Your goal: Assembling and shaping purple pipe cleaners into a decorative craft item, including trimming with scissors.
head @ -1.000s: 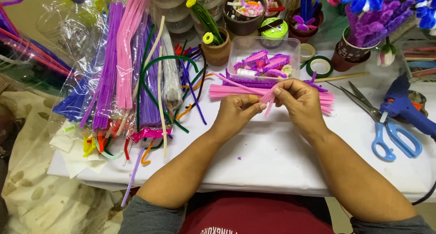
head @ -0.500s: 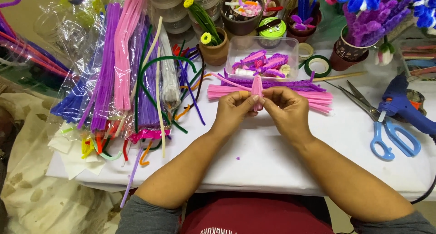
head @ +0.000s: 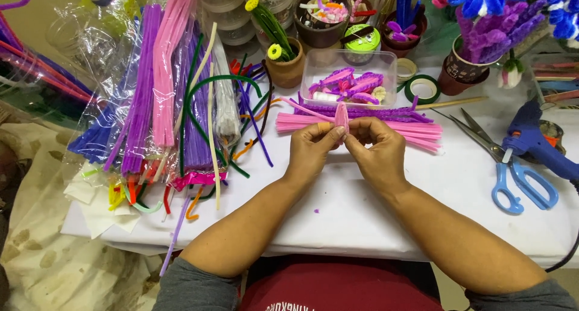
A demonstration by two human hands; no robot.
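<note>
Head camera looks down on a white table (head: 374,202) full of craft stuff. I see my left hand (head: 310,151) and my right hand (head: 377,154) close together in the middle. Both hands pinch one folded pink pipe cleaner (head: 341,117) between fingers and thumbs, and its loop sticks up at 12 o'clock from my fingertips. One thin pink end pokes out toward 10 o'clock.

Just behind my hands, at 12 o'clock, lies a flat bunch of pink pipe cleaners (head: 416,133), with purple pipe cleaners (head: 374,112) beside it. Past those sits a clear plastic box (head: 348,80) with small pink and purple bits inside.

At 3 o'clock, well apart from my hands, lie blue scissors (head: 512,178) and a blue glue gun (head: 534,142). At 9 o'clock are bags of long pipe cleaners (head: 163,100) in purple, pink and green. A green tape roll (head: 422,89) sits at 1 o'clock.
</note>
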